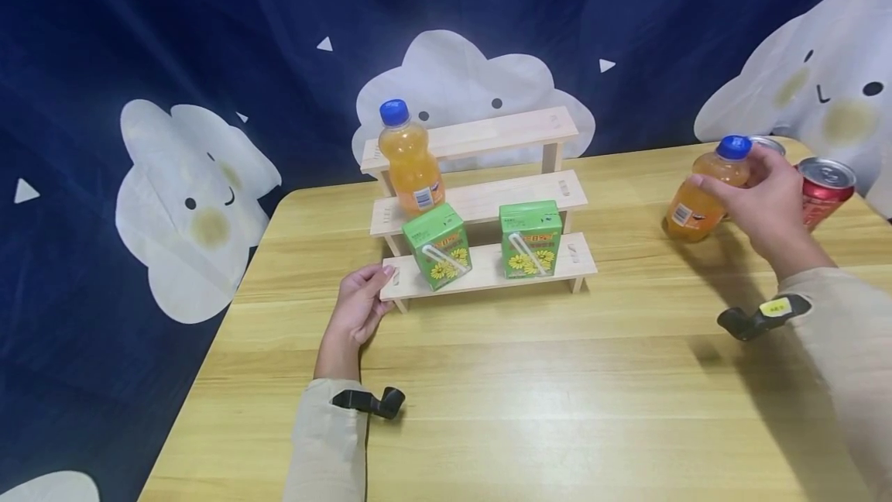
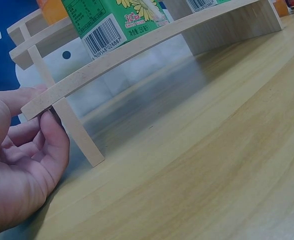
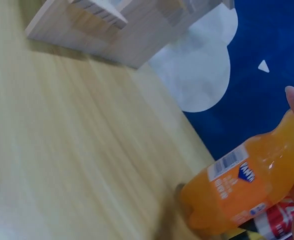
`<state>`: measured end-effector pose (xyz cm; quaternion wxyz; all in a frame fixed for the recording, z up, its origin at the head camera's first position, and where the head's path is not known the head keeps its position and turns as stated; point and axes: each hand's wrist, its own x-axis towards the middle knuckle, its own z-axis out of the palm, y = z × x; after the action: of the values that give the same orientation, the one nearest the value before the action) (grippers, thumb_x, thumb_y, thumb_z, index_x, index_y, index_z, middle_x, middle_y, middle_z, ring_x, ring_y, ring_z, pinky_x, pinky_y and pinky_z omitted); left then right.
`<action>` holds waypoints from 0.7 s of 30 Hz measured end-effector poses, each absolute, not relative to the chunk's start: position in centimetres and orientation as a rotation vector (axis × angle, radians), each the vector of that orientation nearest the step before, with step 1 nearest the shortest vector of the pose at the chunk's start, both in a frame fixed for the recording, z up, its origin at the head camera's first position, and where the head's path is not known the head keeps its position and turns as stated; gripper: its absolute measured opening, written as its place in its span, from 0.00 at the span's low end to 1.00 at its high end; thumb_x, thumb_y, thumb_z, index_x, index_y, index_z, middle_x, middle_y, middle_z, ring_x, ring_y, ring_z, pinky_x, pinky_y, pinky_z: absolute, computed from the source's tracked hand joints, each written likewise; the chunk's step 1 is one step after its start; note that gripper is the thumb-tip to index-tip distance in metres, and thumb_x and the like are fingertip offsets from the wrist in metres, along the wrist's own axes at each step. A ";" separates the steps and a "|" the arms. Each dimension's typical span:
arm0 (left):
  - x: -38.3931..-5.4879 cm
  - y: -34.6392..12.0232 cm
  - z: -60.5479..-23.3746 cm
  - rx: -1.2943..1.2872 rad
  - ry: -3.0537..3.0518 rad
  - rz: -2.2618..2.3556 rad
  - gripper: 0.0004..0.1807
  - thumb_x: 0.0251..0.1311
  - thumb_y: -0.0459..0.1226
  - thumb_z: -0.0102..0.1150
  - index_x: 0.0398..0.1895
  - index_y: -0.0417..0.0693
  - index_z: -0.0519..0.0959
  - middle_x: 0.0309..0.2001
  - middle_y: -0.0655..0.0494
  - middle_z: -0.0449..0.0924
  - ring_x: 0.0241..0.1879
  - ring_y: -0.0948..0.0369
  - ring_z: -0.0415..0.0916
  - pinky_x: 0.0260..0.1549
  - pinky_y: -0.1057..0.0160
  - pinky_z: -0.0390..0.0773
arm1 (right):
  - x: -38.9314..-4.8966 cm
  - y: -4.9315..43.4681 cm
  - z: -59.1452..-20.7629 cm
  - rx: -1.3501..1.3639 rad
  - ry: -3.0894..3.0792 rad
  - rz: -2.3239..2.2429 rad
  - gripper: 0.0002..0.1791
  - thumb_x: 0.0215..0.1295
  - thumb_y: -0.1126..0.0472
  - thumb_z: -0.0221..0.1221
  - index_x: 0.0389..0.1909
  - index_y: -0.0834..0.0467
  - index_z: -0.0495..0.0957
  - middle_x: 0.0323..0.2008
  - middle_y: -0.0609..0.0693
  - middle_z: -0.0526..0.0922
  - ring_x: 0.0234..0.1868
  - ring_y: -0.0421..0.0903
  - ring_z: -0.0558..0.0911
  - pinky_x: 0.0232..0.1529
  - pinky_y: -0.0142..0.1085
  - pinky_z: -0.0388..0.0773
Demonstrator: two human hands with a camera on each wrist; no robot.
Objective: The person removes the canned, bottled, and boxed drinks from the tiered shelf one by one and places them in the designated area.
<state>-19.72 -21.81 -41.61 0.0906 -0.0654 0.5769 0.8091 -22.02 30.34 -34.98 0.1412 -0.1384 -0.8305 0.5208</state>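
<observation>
Right grip (image 1: 770, 200) holds orange bottle (image 1: 699, 204), cap (image 1: 734, 147) up, long axis leaning right, base (image 1: 685, 231) perhaps touching table (image 1: 530, 393); left grip (image 1: 358, 304) pinches rack (image 1: 485, 276).

Saw orange bottles (image 1: 414, 164) with blue caps (image 1: 394, 112) — and green cartons (image 1: 530, 240) with yellow flowers (image 1: 520, 263). Noticed a red can (image 1: 824, 194), a pale rack (image 1: 505, 132), a yellowish grained desk (image 1: 530, 393) — and a navy backdrop (image 1: 279, 60) with white clouds (image 1: 188, 254) and triangles (image 1: 324, 44).

In the head view the right hand (image 1: 772, 198) hides part of the orange bottle (image 1: 697, 204), part of the red can (image 1: 828, 190) and most of another can (image 1: 770, 145), while the right wrist view cuts off the bottle's cap and the left wrist view crops the left green carton (image 2: 107, 30).
</observation>
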 end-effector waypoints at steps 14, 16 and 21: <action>-19.7 -21.8 -41.6 -0.177 1.699 2.417 0.07 0.67 0.33 0.51 0.43 0.38 0.74 0.32 0.51 0.83 0.29 0.61 0.83 0.23 0.72 0.82 | -22.9 30.0 -30.8 -0.346 -2.242 1.706 0.45 0.52 0.55 0.70 0.69 0.45 0.57 0.53 0.33 0.71 0.59 0.34 0.67 0.61 0.18 0.63; -19.7 -21.8 -41.7 -0.175 1.700 2.420 0.07 0.67 0.33 0.51 0.42 0.38 0.75 0.32 0.51 0.83 0.28 0.61 0.83 0.21 0.72 0.82 | -23.1 29.7 -30.1 -0.318 -2.248 1.684 0.44 0.53 0.55 0.69 0.69 0.45 0.57 0.53 0.33 0.71 0.60 0.34 0.67 0.65 0.19 0.58; -19.8 -21.8 -41.7 -0.174 1.696 2.425 0.06 0.67 0.32 0.51 0.42 0.38 0.75 0.32 0.51 0.83 0.27 0.61 0.83 0.20 0.73 0.81 | -23.6 28.9 -28.2 -0.272 -2.244 1.657 0.43 0.54 0.55 0.68 0.69 0.45 0.57 0.53 0.33 0.71 0.60 0.33 0.67 0.67 0.20 0.56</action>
<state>-19.75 -21.80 -41.70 0.0885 -0.0586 0.5699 0.8148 -23.59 28.91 -28.23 0.1685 -0.0956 -0.7892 0.5828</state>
